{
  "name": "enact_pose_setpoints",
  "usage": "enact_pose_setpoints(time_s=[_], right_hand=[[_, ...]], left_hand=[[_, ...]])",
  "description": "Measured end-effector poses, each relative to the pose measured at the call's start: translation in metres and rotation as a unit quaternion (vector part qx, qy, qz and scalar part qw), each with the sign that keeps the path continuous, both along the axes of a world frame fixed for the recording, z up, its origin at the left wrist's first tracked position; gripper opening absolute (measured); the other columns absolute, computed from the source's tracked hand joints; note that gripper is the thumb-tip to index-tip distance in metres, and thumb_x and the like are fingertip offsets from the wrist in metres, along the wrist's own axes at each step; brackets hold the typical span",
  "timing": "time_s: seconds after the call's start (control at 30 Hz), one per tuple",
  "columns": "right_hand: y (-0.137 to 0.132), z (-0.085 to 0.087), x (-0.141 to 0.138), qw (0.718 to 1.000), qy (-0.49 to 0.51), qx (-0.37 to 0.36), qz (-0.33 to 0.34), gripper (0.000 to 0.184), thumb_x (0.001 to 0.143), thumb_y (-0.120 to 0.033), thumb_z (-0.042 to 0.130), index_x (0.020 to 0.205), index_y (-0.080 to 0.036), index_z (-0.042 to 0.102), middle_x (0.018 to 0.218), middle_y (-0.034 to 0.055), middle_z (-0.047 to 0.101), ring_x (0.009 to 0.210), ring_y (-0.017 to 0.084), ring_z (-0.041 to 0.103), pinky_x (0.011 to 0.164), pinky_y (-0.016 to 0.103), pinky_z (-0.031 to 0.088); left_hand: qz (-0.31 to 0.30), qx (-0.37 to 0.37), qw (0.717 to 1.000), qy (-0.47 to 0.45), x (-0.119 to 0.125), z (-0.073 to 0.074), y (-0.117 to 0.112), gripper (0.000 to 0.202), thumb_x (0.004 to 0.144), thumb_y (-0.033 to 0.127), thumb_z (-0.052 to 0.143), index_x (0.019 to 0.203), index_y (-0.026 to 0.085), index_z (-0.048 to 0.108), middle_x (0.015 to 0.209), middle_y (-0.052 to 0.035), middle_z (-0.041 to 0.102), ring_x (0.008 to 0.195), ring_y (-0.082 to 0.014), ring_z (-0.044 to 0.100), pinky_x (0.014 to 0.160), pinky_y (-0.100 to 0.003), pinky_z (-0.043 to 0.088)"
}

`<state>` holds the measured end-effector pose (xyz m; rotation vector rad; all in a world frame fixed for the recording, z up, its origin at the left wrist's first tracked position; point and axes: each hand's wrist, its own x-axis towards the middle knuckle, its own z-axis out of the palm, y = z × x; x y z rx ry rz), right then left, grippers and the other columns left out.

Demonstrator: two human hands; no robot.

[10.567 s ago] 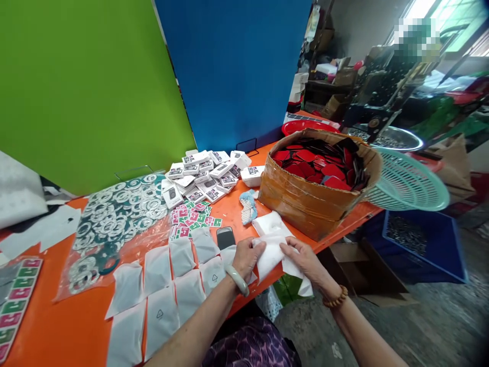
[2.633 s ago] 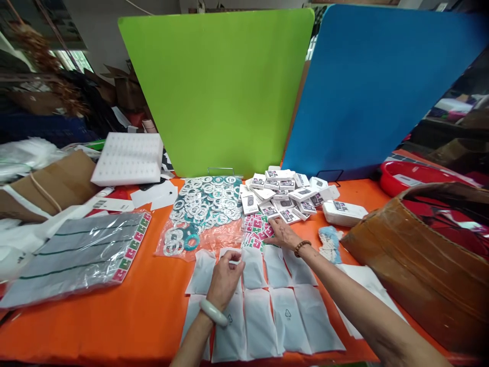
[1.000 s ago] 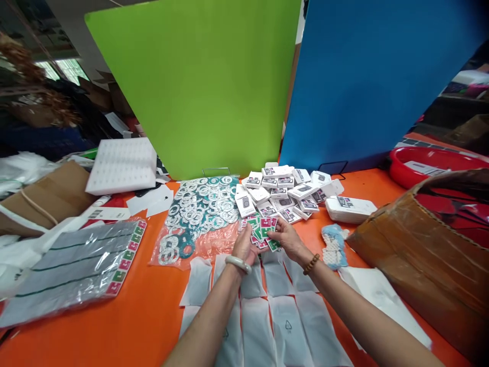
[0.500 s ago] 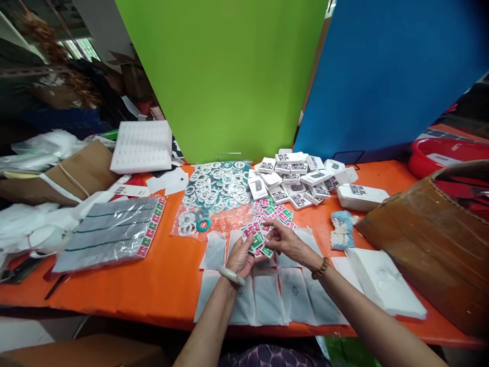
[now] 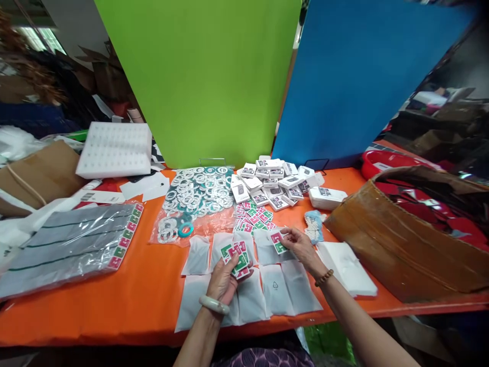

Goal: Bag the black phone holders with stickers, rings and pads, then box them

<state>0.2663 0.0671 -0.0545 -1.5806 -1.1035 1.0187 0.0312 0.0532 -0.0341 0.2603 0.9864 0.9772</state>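
My left hand holds a fanned bunch of small pink, green and white cards, its thumb on top. Between the thumb and fingers of my right hand is a single pink-and-green card, over the upper row of pouches. Two rows of whitish translucent pouches lie flat under both hands. Behind them is a loose pile of the same cards. To its left, many white and teal rings lie on a clear plastic bag, with one teal ring nearer me.
Small white boxes are heaped behind the cards. At right stand a brown cardboard box, a white stack and a blue-and-white knitted piece. A plastic-wrapped grey pack lies left. Green and blue panels rise behind.
My right hand has moved away from the bunch to the right, with one card in its fingers. The left hand still holds the others. The whole view has shifted.
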Motion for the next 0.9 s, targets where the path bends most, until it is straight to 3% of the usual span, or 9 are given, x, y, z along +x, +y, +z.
enact_pose_setpoints(time_s=[0.17,0.37,0.57,0.73,0.9], right_hand=[[-0.009,-0.009,0.023,0.998,0.001,-0.016,-0.052,0.032,0.064,-0.037,0.064,0.089,-0.018,0.058,0.062,-0.0052,0.052,0.052,0.011,0.047,0.046,0.023,0.036],[-0.017,-0.014,0.028,0.998,0.035,-0.025,-0.051,0.035,0.065,-0.04,0.066,0.089,-0.017,0.057,0.052,-0.0083,0.046,0.043,0.008,0.041,0.04,0.02,0.032],[-0.012,-0.02,0.024,0.996,-0.077,-0.016,-0.03,0.029,0.071,-0.038,0.056,0.091,-0.018,0.055,0.051,-0.0082,0.046,0.042,0.01,0.043,0.04,0.022,0.034],[-0.006,-0.026,0.023,0.985,-0.163,-0.002,-0.047,0.02,0.067,-0.029,0.055,0.084,-0.019,0.056,0.056,-0.0051,0.049,0.049,0.013,0.046,0.051,0.026,0.037],[-0.015,-0.019,0.015,0.97,-0.228,0.043,-0.073,0.031,0.07,-0.028,0.056,0.099,-0.017,0.056,0.079,0.0035,0.057,0.072,0.02,0.052,0.072,0.034,0.042]], left_hand=[[0.017,-0.02,0.999,-0.018,0.009,0.0,-0.007,0.026,0.065,0.012,0.077,0.086,0.013,0.062,0.076,-0.0055,0.071,0.064,-0.0219,0.07,0.063,-0.036,0.06],[0.018,-0.027,0.999,0.01,0.012,0.004,-0.013,0.021,0.061,0.01,0.078,0.076,0.012,0.063,0.065,-0.0027,0.068,0.054,-0.0171,0.067,0.052,-0.027,0.057],[0.005,-0.026,0.999,0.041,0.016,0.007,-0.018,0.022,0.061,0.009,0.078,0.079,0.012,0.065,0.067,-0.0041,0.07,0.054,-0.0175,0.066,0.049,-0.026,0.056],[0.018,-0.006,0.999,0.033,0.023,0.003,-0.022,0.026,0.058,0.011,0.08,0.08,0.012,0.066,0.073,-0.0043,0.072,0.058,-0.0163,0.066,0.054,-0.026,0.056],[0.035,0.006,0.999,0.026,0.027,-0.002,-0.027,0.033,0.051,0.01,0.084,0.079,0.012,0.067,0.072,-0.0026,0.071,0.059,-0.013,0.064,0.057,-0.023,0.054]])
